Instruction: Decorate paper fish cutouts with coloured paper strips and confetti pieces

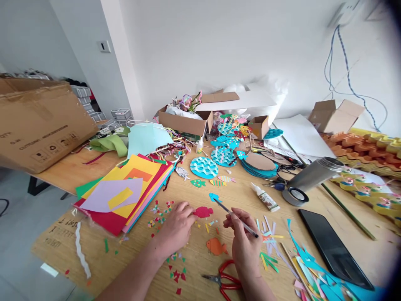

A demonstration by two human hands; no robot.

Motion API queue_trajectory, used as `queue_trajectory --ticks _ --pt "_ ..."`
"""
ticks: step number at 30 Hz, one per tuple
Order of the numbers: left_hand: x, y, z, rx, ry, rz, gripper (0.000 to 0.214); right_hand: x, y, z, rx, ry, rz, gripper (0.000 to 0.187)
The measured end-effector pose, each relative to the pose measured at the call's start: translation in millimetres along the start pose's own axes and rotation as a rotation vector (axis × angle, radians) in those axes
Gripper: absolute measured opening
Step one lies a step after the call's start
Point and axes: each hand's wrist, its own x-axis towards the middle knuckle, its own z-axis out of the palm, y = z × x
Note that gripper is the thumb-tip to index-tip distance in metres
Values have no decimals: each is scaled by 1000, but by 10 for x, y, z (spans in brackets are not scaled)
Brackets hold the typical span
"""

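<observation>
My left hand (178, 223) has its fingers drawn together at the left end of a red paper fish (204, 212), which lies on the table. In my right hand (244, 236) a slim pen (233, 215) is gripped, its tip pointing to the far left beside a small blue paper fish (214, 197). An orange paper fish (216, 246) lies between my two forearms. Just below it are red-handled scissors (222, 280). Farther back rest a green fish (198, 183), a striped yellow-green fish (217, 183) and a striped pink fish (226, 179).
Coloured paper sheets (125, 188) are stacked at left. Paper scraps (177, 274) lie around my hands. At right are a glue bottle (265, 197), roll of tape (295, 196), metal flask (316, 173) and black phone (336, 248). Blue wavy discs (204, 167) and boxes (184, 122) stand behind.
</observation>
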Motion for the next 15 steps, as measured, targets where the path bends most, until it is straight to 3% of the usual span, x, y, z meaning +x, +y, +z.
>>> queue_trajectory --ticks 8,15 --pt "-7 14 -5 -56 47 20 43 100 -79 -32 13 -75 75 24" --pt "11 1 22 -84 60 6 40 152 52 11 -62 -173 137 28"
